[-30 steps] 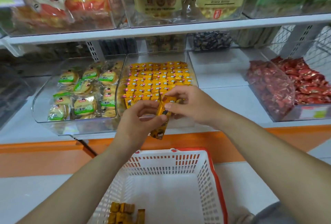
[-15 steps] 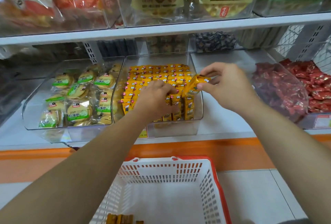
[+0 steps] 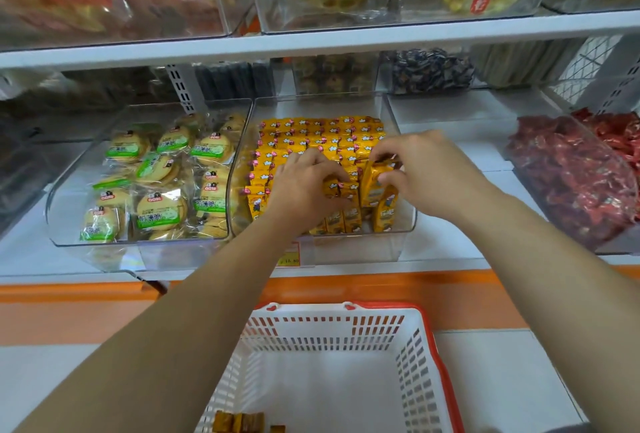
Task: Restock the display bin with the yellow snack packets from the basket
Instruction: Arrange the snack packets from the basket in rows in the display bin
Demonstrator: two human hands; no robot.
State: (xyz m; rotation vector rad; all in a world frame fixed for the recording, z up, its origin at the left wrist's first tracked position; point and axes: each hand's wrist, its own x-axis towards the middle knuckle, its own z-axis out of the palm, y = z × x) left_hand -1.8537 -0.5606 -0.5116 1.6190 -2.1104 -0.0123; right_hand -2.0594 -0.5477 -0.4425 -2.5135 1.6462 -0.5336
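Watching through the head camera, I see both hands down in the clear display bin (image 3: 363, 245) on the lower shelf (image 3: 450, 252). The right hand (image 3: 427, 174) pinches a yellow snack packet (image 3: 375, 178) between thumb and fingers. Half a second ago it held that packet up and tilted above the bin's right side; now the packet stands nearly upright, low in the bin's front right corner and touching the packets around it. The left hand (image 3: 303, 187) is at the front row as before, its fingers curled over the tops of the front-row packets (image 3: 341, 190) and gripping them just left of the new one. Behind the hands, the filled rows (image 3: 311, 136) of yellow packets run back to the bin's rear wall. The white basket (image 3: 329, 332) with its red rim sits below the shelf edge, with a few leftover packets (image 3: 242, 421) lying at its near left corner. Left of the display bin, a neighbouring bin holds the green-labelled biscuits (image 3: 156, 183), and well to the right lie the red packets (image 3: 571, 176). An orange price tag (image 3: 289, 258) shows at the shelf's front edge under my left forearm.
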